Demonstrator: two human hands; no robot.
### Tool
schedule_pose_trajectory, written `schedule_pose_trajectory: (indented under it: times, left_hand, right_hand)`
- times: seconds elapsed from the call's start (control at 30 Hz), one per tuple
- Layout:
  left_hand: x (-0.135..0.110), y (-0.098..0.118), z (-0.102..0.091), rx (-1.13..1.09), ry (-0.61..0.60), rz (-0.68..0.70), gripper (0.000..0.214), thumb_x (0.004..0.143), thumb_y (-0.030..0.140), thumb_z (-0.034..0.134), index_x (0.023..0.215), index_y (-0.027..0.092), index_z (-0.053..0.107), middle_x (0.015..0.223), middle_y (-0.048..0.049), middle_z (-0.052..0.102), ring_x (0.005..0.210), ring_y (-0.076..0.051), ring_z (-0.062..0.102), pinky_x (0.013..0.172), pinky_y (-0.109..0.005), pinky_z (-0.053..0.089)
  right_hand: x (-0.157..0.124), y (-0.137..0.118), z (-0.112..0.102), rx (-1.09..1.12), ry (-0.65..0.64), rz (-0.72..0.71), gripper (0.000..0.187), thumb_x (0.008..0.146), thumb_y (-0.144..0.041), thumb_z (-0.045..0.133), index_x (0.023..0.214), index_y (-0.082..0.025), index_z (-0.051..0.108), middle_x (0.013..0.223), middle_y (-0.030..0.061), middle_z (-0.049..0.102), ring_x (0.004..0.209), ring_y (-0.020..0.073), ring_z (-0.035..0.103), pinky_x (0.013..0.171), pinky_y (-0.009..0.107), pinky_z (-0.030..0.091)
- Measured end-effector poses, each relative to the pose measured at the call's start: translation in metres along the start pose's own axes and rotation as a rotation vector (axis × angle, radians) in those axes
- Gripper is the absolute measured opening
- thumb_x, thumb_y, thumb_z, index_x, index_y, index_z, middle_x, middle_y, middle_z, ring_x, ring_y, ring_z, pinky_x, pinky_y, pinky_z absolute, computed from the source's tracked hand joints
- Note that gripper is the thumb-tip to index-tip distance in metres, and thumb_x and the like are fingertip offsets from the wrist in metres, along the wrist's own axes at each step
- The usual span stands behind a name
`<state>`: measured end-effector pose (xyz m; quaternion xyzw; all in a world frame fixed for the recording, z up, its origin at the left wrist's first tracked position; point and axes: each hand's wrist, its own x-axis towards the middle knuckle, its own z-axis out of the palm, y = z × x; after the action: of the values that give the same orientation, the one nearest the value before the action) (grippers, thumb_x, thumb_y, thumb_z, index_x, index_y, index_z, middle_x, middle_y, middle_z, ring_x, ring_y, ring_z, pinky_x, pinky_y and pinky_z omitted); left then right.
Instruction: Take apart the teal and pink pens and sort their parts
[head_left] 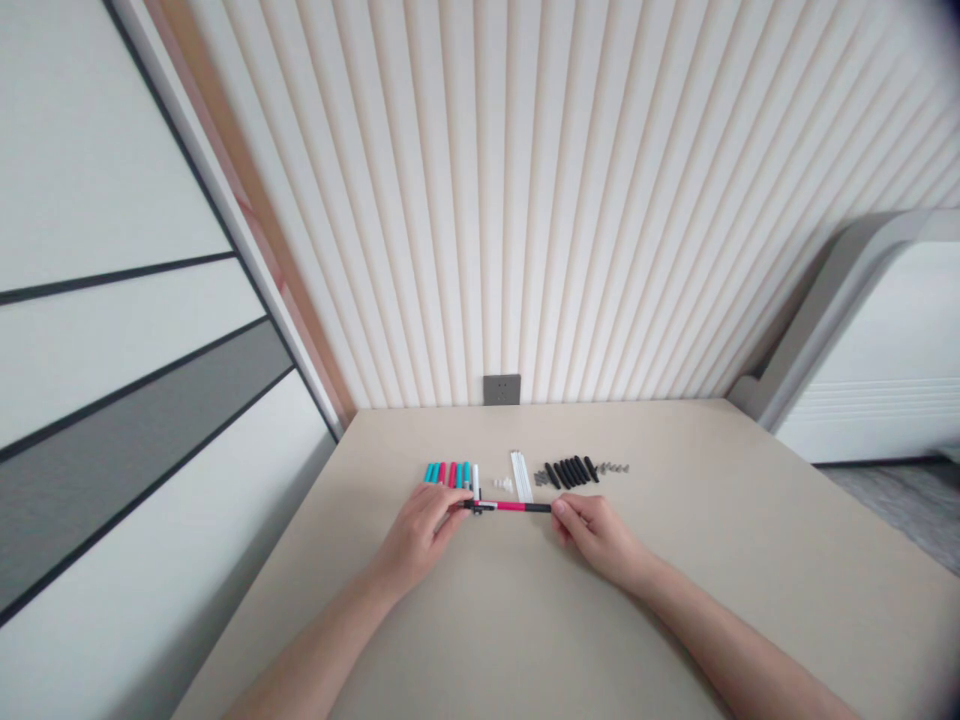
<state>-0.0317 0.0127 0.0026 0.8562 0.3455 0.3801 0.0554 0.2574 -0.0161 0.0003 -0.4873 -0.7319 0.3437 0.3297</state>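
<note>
A pen (pixel 511 507) with a pink middle, a black section on the right and a black-and-white clip end on the left lies level between my hands, just over the table. My left hand (pixel 421 525) pinches its clip end between thumb and fingers. The black end goes into my closed right hand (pixel 594 532), which hides the tip. Beyond my left hand is a row of teal and pink pen barrels (pixel 452 474), partly covered by my fingers. White refills (pixel 520 475) lie side by side just behind the pen. Black grip sections (pixel 572 471) are lined up beyond my right hand.
Small white parts (pixel 503 484) lie left of the refills. Small metal springs (pixel 613 468) lie right of the black sections, with another dark little pile (pixel 541 479) at their left. The beige table (pixel 495 620) meets a ribbed wall with a dark socket (pixel 502 389).
</note>
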Motion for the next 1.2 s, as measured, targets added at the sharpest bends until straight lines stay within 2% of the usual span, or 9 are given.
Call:
schedule_pose_trajectory:
  times: [0.2, 0.37, 0.67, 0.87, 1.03, 1.2]
  left_hand:
    - [0.0, -0.005, 0.0, -0.022, -0.021, 0.023, 0.015, 0.095, 0.023, 0.052, 0.106, 0.022, 0.062, 0.091, -0.0034, 0.067, 0.086, -0.017, 0.063, 0.082, -0.032, 0.051]
    - [0.001, -0.006, -0.002, -0.028, -0.025, 0.074, 0.012, 0.095, 0.021, 0.053, 0.104, 0.021, 0.062, 0.084, -0.0025, 0.065, 0.08, -0.016, 0.061, 0.079, -0.031, 0.05]
    - [0.001, -0.003, -0.003, -0.025, 0.007, 0.097, 0.015, 0.095, 0.019, 0.051, 0.106, 0.021, 0.062, 0.083, -0.0027, 0.065, 0.08, -0.016, 0.061, 0.08, -0.031, 0.051]
    - [0.001, -0.003, -0.002, -0.022, 0.032, 0.061, 0.016, 0.095, 0.022, 0.053, 0.107, 0.021, 0.062, 0.088, -0.0045, 0.066, 0.083, -0.017, 0.062, 0.08, -0.031, 0.052]
    - [0.001, -0.005, -0.001, 0.001, 0.017, 0.084, 0.017, 0.093, 0.025, 0.058, 0.108, 0.02, 0.063, 0.088, -0.0047, 0.067, 0.083, -0.017, 0.062, 0.079, -0.032, 0.052]
    - [0.002, -0.004, -0.002, 0.007, 0.019, 0.11, 0.017, 0.093, 0.02, 0.057, 0.108, 0.02, 0.064, 0.085, -0.0039, 0.067, 0.08, -0.016, 0.062, 0.078, -0.031, 0.051]
  right_hand:
    - [0.0, 0.002, 0.0, 0.006, 0.002, -0.007, 0.052, 0.099, -0.05, 0.034, 0.066, -0.017, 0.058, 0.059, -0.0004, 0.058, 0.055, 0.0116, 0.049, 0.056, 0.023, 0.037]
    - [0.001, 0.003, -0.003, -0.026, 0.005, -0.047, 0.048, 0.099, -0.043, 0.036, 0.067, -0.017, 0.06, 0.063, -0.0002, 0.061, 0.06, 0.012, 0.051, 0.06, 0.023, 0.038]
    - [0.002, -0.002, -0.01, -0.115, 0.004, -0.158, 0.042, 0.099, -0.038, 0.037, 0.072, -0.019, 0.063, 0.072, 0.0009, 0.065, 0.07, 0.0139, 0.057, 0.072, 0.024, 0.04]
    - [-0.001, 0.002, -0.004, -0.105, 0.001, -0.093, 0.048, 0.1, -0.042, 0.032, 0.07, -0.018, 0.061, 0.062, -0.0005, 0.057, 0.06, 0.0123, 0.051, 0.06, 0.023, 0.036]
    - [-0.001, 0.003, -0.003, -0.076, -0.019, -0.085, 0.05, 0.101, -0.045, 0.03, 0.072, -0.017, 0.06, 0.063, -0.0006, 0.055, 0.059, 0.0117, 0.048, 0.061, 0.023, 0.036]
    - [-0.001, 0.0, -0.003, -0.043, -0.054, -0.067, 0.048, 0.101, -0.044, 0.031, 0.075, -0.017, 0.061, 0.064, -0.001, 0.054, 0.061, 0.0116, 0.048, 0.061, 0.023, 0.036]
